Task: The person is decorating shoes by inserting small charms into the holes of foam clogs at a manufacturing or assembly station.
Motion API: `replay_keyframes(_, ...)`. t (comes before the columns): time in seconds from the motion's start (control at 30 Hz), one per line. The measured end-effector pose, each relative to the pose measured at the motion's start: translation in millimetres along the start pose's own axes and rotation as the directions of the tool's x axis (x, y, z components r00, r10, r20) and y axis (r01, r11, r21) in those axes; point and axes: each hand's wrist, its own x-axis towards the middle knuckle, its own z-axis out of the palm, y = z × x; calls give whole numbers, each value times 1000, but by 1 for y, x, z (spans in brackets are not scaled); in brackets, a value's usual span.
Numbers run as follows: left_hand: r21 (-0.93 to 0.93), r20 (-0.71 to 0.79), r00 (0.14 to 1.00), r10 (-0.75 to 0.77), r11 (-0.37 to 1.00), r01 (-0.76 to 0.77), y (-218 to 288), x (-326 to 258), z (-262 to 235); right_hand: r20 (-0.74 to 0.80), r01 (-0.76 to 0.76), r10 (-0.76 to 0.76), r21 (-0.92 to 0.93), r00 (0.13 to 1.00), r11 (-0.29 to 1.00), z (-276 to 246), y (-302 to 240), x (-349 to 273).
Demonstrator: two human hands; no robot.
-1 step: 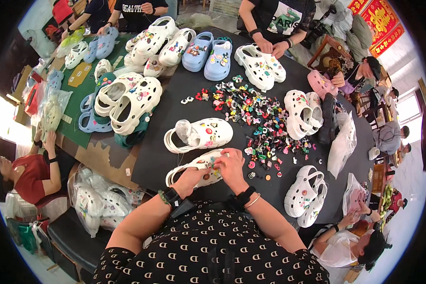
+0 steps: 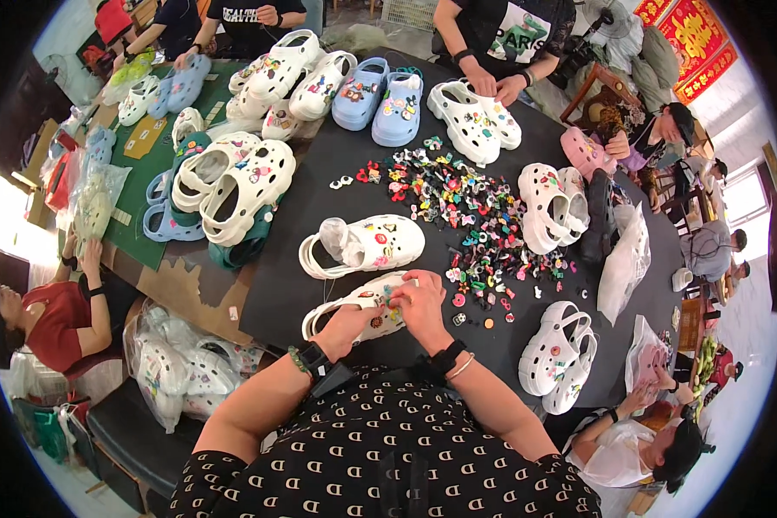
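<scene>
A white clog [image 2: 364, 297] with colourful charms lies on the black table in front of me, its toe to the right. My left hand [image 2: 345, 330] is closed on the near side of this clog, thumb on its upper. My right hand [image 2: 422, 309] bends over the toe, with its fingers pinched at a small teal charm [image 2: 388, 296]; the fingertips partly hide it. Just beyond stands the matching white clog [image 2: 397, 242], dotted with charms and with clear plastic stuffed in its opening. A heap of loose, many-coloured charms [image 2: 470, 203] spreads to the right.
More white clogs [image 2: 548, 354] stand at the right; light blue clogs [image 2: 398, 116] and white ones sit at the back. Clogs are piled at the left [image 2: 248, 186]. Bagged clogs [image 2: 185, 371] lie at lower left. Across the table a person's hands [image 2: 496, 86] work on white clogs.
</scene>
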Motion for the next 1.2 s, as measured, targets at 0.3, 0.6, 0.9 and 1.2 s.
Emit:
replay_keyframes(0.3,69,-39,999,-27,997,30,9,-5,3,67,-52,49,43,997,998,4,4,-2)
replay_keyframes(0.6,8,1,999,-38,999,38,-1,5,-5,359,-284,216,149,908,947,10,23,20)
replay_keyframes(0.9,125,-62,998,-23,992,30,7,-3,5,452,-335,276,54,848,941,13,31,25)
replay_keyframes(1.2,95,-73,997,18,995,-11,8,3,14,402,-370,220,345,889,863,14,50,9)
